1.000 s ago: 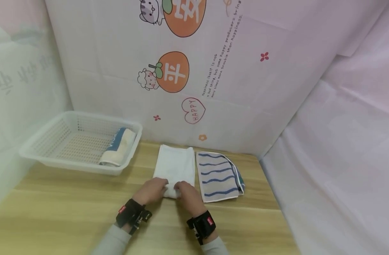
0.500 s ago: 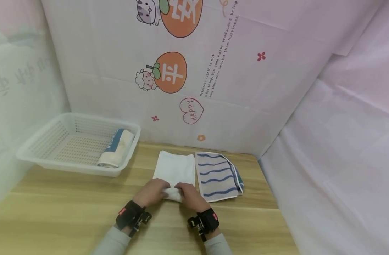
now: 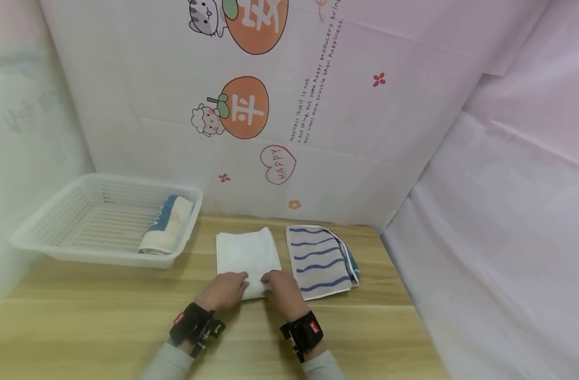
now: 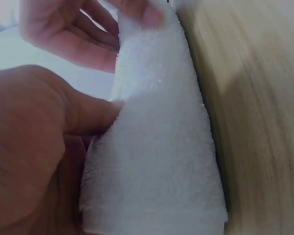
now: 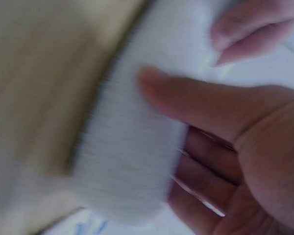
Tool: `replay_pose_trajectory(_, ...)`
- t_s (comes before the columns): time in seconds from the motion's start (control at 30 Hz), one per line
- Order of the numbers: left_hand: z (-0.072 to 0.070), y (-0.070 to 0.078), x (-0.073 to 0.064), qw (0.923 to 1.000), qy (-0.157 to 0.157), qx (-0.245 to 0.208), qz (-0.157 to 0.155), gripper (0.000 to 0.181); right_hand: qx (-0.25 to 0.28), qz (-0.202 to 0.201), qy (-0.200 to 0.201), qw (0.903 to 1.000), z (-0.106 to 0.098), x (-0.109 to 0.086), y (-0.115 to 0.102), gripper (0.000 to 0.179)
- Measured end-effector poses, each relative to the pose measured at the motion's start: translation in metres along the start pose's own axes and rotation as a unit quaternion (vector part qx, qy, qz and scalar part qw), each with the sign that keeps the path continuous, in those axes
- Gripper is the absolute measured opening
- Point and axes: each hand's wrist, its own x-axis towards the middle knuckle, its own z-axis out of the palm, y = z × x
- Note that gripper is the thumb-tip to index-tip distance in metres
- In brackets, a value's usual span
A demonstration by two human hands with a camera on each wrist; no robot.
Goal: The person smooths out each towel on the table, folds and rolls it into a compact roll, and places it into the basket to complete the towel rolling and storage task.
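Head cam: white towel flat on wood table, approx. mid, long side running away from the person; near end is turned up into a thick roll. L hand grips L side of that roll, R hand grips R side, a short stretch of roll showing btwn them. Black straps w/ small cams on both wrists, light sleeves below. Striped cloth, beige w/ wavy blue lines, lies folded just R of the towel, not touching; bit of green at its R edge. White plastic basket far L, up near the wall sheet; bundle, cream w/ blue band, rests inside vs. the basket's R side. Wall sheet has orange fruit pics, a heart w/ "HAPPY" & lines of txt.

L wrist cam: roll runs top to bottom thru mid, fuzzy nap, bare wood to its R. L hand's thumb presses roll's edge, its fingers mostly hidden. R hand up top, thumb on the roll, fingers bent at its side.

R wrist cam: blurry. R hand's thumb lies across top of roll, fingers curled at its side; L hand's fingertips touch roll's edge, upper R.
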Motion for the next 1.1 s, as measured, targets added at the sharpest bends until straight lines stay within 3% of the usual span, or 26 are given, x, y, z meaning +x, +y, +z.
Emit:
replay_pose_trajectory(0.1, -0.003, 0.004, 0.0, 0.9996, 0.02, 0.019, -0.005, 0.01, 0.024, -0.001, -0.012, 0.9996, 0.003, 0.003, 0.004, 0.021)
replay_pose_trajectory(0.2, -0.009, 0.011, 0.0, 0.9983, 0.046, 0.033, 0.011, 0.012, 0.057, 0.003, -0.036, 0.9977, 0.001, 0.005, 0.008, 0.018)
replay_pose_trajectory(0.33, -0.018, 0.021, -0.003, 0.9983, 0.042, 0.025, 0.032, 0.024, 0.104, -0.002, -0.073, 0.9919, -0.001, 0.008, 0.012, 0.017)
replay_pose_trajectory(0.47, -0.019, 0.023, -0.01, 0.9991, 0.025, 0.005, 0.034, 0.024, 0.141, -0.006, -0.1, 0.9848, -0.001, 0.008, 0.014, 0.021)
replay_pose_trajectory(0.63, -0.011, 0.019, -0.01, 0.9988, 0.024, -0.017, 0.04, 0.016, 0.158, -0.004, -0.102, 0.9821, 0.0, 0.006, 0.015, 0.023)
replay_pose_trajectory(0.73, -0.007, 0.015, -0.008, 0.9985, 0.035, -0.016, 0.04, 0.015, 0.173, 0.003, -0.076, 0.9819, -0.003, 0.006, 0.017, 0.02)
replay_pose_trajectory(0.9, -0.004, 0.007, -0.002, 0.9977, 0.052, -0.032, 0.03, 0.017, 0.162, 0.01, -0.028, 0.9864, -0.009, 0.008, 0.019, 0.012)
replay_pose_trajectory(1.1, -0.001, 0.002, 0.001, 0.997, 0.058, -0.045, 0.027, 0.016, 0.089, 0.032, -0.075, 0.9927, -0.008, 0.009, 0.013, 0.035)
